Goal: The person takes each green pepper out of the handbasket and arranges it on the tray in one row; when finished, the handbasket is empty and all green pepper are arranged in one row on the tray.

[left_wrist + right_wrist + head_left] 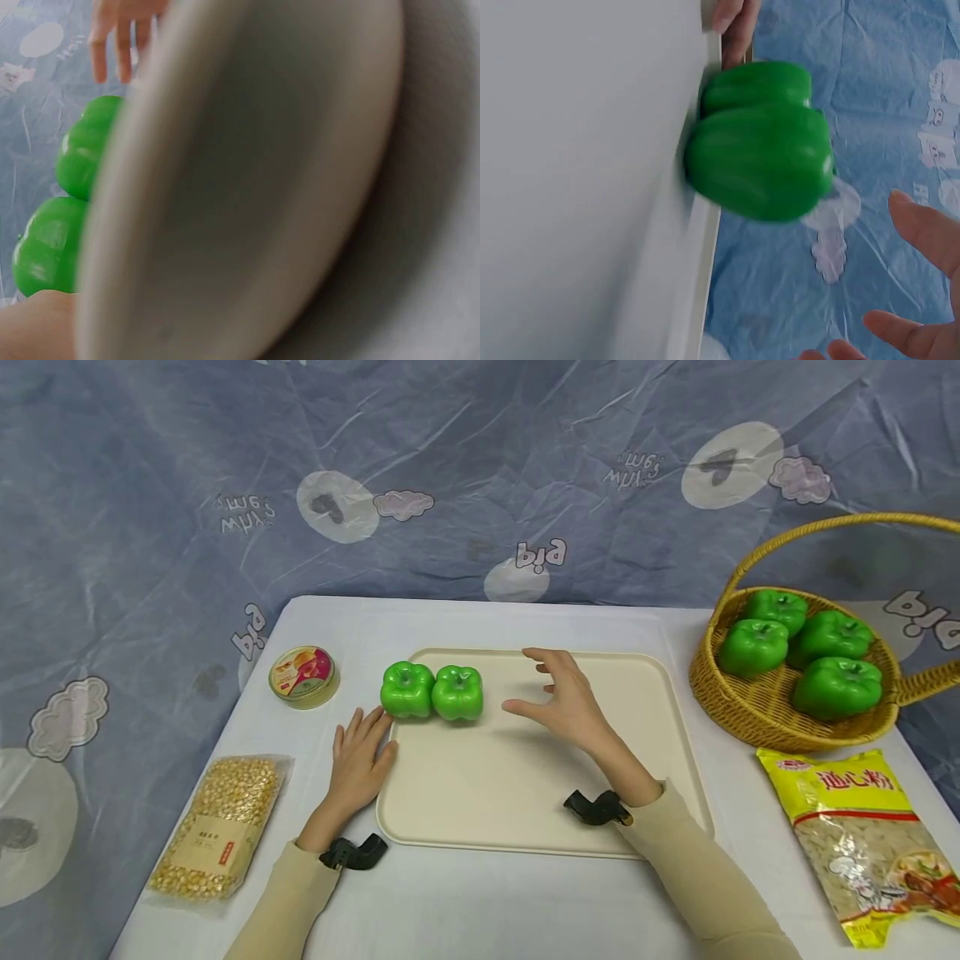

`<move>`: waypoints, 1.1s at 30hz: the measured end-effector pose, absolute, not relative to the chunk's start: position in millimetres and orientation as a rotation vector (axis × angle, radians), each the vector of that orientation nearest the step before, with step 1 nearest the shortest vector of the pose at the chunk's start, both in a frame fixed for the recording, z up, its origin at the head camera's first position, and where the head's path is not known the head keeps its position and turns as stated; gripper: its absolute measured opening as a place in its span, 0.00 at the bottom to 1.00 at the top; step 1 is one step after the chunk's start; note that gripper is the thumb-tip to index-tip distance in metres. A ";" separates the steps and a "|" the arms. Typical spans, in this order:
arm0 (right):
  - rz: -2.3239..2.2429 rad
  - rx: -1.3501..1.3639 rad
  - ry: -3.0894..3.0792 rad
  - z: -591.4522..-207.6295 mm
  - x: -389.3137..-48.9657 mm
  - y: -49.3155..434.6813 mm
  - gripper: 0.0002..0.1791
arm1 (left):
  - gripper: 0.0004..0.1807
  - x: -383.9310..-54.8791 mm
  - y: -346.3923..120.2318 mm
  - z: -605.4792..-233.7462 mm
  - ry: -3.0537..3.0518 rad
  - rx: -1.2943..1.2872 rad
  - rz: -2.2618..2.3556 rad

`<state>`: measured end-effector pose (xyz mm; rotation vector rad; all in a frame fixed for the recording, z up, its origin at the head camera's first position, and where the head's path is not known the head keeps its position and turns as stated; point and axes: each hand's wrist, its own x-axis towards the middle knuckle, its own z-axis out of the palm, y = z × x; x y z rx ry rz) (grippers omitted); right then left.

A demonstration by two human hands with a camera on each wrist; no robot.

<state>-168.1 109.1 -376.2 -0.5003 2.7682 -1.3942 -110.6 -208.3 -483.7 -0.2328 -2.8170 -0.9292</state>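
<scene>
Two green bell peppers stand side by side at the left end of a cream tray (525, 793): a left pepper (407, 689) near the rim and a right pepper (458, 693) beside it. My left hand (362, 760) rests at the tray's left edge, fingers extended, fingertips right by the left pepper. Over the tray hovers my right hand (562, 702), thumb and fingers spread apart with nothing between them. In the right wrist view, the nearer pepper (761, 161) partly hides the other, and the right hand's fingers (926, 232) show at the right.
A wicker basket (712, 693) with several green peppers stands at the back right, its handle arching up. Before it lies a yellow pasta bag (862, 852). To the left are a round tin (303, 677) and a bag of corn kernels (217, 827).
</scene>
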 end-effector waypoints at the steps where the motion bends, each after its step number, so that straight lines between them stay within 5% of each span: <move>1: -1.399 -0.495 2.775 -376.1 -167.6 117.0 0.45 | 0.26 -110.6 -208.3 -483.8 -2.817 -0.233 -0.931; 15: -1.404 -0.249 3.009 -353.8 -156.0 234.1 0.40 | 0.26 -110.3 -208.1 -484.4 -2.815 -0.240 -0.940; 33: -1.558 0.732 3.059 -338.4 -184.9 341.0 0.39 | 0.26 -110.6 -208.5 -485.9 -2.808 -0.240 -0.924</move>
